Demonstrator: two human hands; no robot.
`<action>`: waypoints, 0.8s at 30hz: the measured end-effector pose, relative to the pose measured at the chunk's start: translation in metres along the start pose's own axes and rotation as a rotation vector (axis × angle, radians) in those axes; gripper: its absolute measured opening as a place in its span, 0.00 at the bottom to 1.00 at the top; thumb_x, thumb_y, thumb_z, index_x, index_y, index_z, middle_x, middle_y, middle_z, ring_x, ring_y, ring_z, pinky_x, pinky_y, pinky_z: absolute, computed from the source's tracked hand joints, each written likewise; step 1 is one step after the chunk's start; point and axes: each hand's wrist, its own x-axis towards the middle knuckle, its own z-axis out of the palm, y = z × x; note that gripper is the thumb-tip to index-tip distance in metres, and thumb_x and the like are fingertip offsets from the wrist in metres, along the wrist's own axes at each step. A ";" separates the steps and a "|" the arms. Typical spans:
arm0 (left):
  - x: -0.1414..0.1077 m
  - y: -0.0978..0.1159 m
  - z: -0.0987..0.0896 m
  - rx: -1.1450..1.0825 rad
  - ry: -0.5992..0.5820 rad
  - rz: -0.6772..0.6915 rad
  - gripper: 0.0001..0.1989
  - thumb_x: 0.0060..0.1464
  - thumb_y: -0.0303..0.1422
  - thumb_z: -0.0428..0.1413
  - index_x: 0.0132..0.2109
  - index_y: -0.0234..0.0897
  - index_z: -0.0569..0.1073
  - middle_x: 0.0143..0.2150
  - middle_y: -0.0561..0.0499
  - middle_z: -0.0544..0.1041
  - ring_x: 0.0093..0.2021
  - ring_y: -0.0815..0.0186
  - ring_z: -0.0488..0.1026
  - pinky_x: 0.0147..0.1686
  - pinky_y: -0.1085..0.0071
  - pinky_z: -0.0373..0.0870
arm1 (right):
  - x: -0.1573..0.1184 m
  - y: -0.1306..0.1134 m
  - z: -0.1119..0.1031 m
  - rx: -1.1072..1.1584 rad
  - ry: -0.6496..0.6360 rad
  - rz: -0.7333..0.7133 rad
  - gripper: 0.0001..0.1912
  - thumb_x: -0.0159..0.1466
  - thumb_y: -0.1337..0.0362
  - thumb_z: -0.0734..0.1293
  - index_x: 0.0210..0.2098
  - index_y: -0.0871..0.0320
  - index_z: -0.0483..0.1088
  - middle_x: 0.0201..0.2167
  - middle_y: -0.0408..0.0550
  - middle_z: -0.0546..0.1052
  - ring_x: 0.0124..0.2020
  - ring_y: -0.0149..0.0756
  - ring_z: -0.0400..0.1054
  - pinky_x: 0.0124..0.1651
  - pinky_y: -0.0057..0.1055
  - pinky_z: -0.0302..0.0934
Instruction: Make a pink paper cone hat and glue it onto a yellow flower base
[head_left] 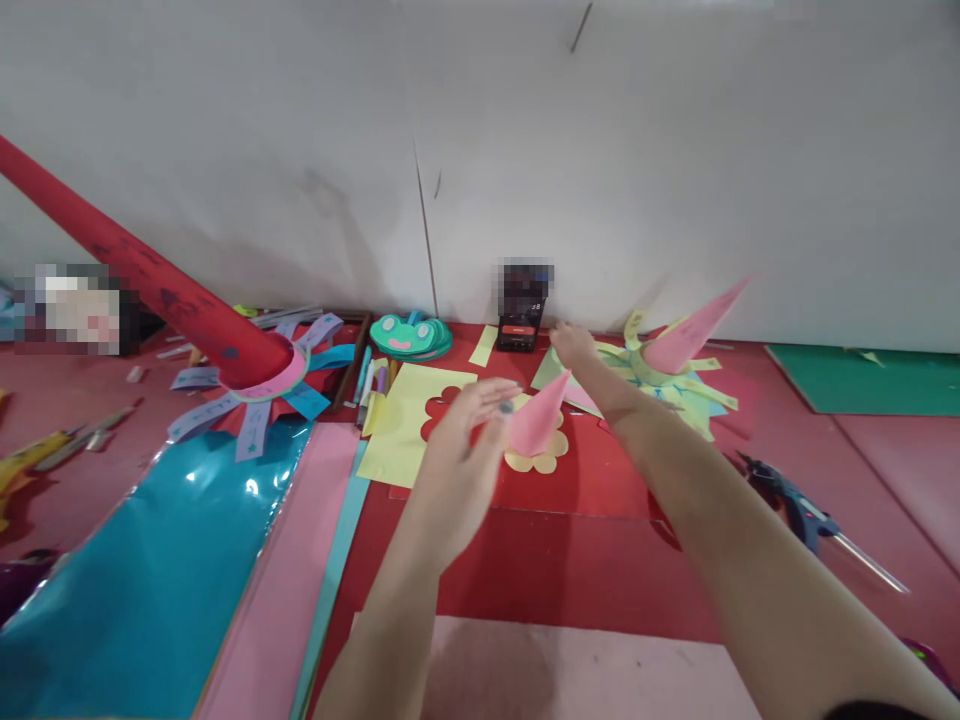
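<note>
A small pink paper cone stands on a pale yellow flower-shaped paper base in front of me. My left hand is just left of the cone, thumb and fingers apart; its thumb is close to the cone's side, and I cannot tell whether they touch. Part of a red scalloped paper shape shows behind that hand. Stretched out to the back, my right hand is over the far corner of a light green paper sheet, right of the phone. Its fingertips are too hidden to make out a grip.
A phone leans on the wall. Left are a tall red cone hat, green frog cutouts, markers, yellow paper and a blue glossy sheet. Right are a pink cone hat and a glue gun.
</note>
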 end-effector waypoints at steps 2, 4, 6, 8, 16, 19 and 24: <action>-0.001 0.000 0.005 0.307 -0.046 0.050 0.18 0.60 0.38 0.50 0.57 0.44 0.67 0.59 0.47 0.70 0.60 0.55 0.65 0.59 0.53 0.62 | -0.005 0.001 -0.002 -0.037 0.014 0.016 0.20 0.63 0.75 0.53 0.44 0.65 0.73 0.43 0.63 0.75 0.45 0.46 0.69 0.45 0.39 0.61; -0.004 0.002 0.009 0.514 -0.088 0.166 0.20 0.61 0.37 0.50 0.60 0.48 0.63 0.65 0.48 0.62 0.66 0.55 0.57 0.63 0.51 0.55 | -0.010 0.002 -0.006 -0.076 0.028 0.021 0.20 0.63 0.75 0.52 0.46 0.65 0.72 0.44 0.62 0.75 0.47 0.45 0.67 0.46 0.38 0.59; -0.005 0.001 0.014 0.633 -0.183 0.262 0.19 0.62 0.38 0.48 0.60 0.51 0.63 0.69 0.50 0.55 0.69 0.55 0.49 0.65 0.49 0.49 | -0.017 0.004 -0.010 -0.100 0.043 0.015 0.20 0.64 0.75 0.52 0.46 0.66 0.71 0.44 0.62 0.75 0.47 0.46 0.66 0.47 0.38 0.57; -0.001 -0.005 0.020 0.701 -0.294 0.299 0.19 0.63 0.41 0.46 0.60 0.54 0.62 0.71 0.53 0.48 0.71 0.55 0.42 0.66 0.46 0.45 | -0.024 0.006 -0.014 -0.115 0.052 0.008 0.19 0.64 0.75 0.53 0.47 0.66 0.71 0.44 0.62 0.75 0.46 0.46 0.67 0.47 0.38 0.56; 0.018 -0.037 0.039 0.818 -0.375 0.269 0.20 0.64 0.35 0.46 0.62 0.48 0.61 0.65 0.47 0.61 0.69 0.57 0.47 0.66 0.44 0.36 | -0.052 0.008 -0.026 -0.119 0.097 -0.019 0.17 0.65 0.73 0.54 0.47 0.67 0.70 0.44 0.60 0.75 0.45 0.45 0.66 0.48 0.38 0.52; 0.017 -0.035 0.037 0.807 -0.348 0.268 0.18 0.63 0.33 0.45 0.59 0.47 0.64 0.61 0.48 0.65 0.69 0.58 0.50 0.67 0.45 0.36 | -0.074 0.003 -0.026 -0.100 0.121 -0.051 0.18 0.66 0.72 0.54 0.49 0.65 0.70 0.45 0.57 0.75 0.47 0.44 0.65 0.50 0.36 0.51; 0.016 -0.030 0.026 0.798 -0.359 0.299 0.16 0.64 0.32 0.43 0.56 0.46 0.67 0.58 0.49 0.67 0.68 0.59 0.51 0.67 0.48 0.38 | -0.133 -0.015 -0.020 0.045 0.237 0.009 0.17 0.66 0.69 0.56 0.50 0.61 0.71 0.42 0.54 0.78 0.45 0.44 0.65 0.47 0.37 0.50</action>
